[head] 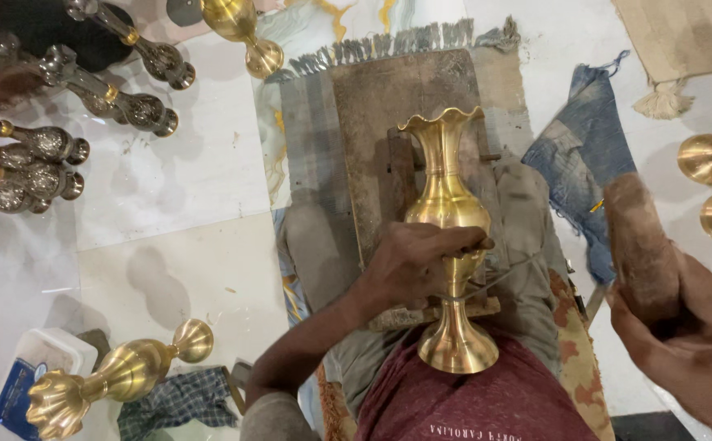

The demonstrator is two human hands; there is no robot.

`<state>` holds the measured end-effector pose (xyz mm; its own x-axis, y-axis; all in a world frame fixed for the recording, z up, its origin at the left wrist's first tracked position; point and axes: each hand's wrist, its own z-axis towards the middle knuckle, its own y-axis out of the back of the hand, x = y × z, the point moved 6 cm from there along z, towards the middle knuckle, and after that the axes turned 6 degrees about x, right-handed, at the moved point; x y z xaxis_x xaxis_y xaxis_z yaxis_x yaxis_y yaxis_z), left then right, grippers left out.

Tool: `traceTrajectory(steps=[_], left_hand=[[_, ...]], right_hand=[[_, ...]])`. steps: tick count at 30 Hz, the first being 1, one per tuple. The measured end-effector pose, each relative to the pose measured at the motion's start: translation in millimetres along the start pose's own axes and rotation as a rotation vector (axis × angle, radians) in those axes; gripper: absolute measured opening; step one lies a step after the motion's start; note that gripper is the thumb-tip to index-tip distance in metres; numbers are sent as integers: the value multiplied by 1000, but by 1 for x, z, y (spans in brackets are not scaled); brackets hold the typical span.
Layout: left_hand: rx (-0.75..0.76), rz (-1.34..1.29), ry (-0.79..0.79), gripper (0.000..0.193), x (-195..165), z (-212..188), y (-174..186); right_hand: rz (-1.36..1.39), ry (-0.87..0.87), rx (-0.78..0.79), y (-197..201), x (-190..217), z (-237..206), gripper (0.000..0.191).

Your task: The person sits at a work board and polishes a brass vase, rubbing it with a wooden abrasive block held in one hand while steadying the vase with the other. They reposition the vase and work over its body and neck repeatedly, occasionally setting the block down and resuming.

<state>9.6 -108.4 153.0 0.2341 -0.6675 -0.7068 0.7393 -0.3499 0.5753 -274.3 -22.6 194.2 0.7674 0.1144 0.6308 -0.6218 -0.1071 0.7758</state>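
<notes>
Brass vase (447,204) is lying along the wooden board (389,106) on the lap, the left hand (409,265) clenching its neck while the right hand (691,343) is grasping a wooden mallet (640,245), its surface showing plain.

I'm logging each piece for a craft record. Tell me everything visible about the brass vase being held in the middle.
The polished golden brass vase has a scalloped, flared mouth, slim neck, rounded belly, narrow waist and round flared foot. It lies along the person's lap, mouth pointing away over a worn wooden block, foot toward the maroon shirt. The left hand grips it at the lower belly, with a thin tool against it. The right hand, holding a brown wooden mallet, is clear of it.
</notes>
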Motion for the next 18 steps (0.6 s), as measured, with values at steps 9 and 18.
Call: traceTrajectory(steps=[9,18], left_hand=[[328,-18,-150,44,-6,29,7],[509,50,-267,42,7,35,-8]], right_hand=[[225,-129,-489,-100,-49,-80,51],[53,-126,-497,-133,-18,-104,56]])
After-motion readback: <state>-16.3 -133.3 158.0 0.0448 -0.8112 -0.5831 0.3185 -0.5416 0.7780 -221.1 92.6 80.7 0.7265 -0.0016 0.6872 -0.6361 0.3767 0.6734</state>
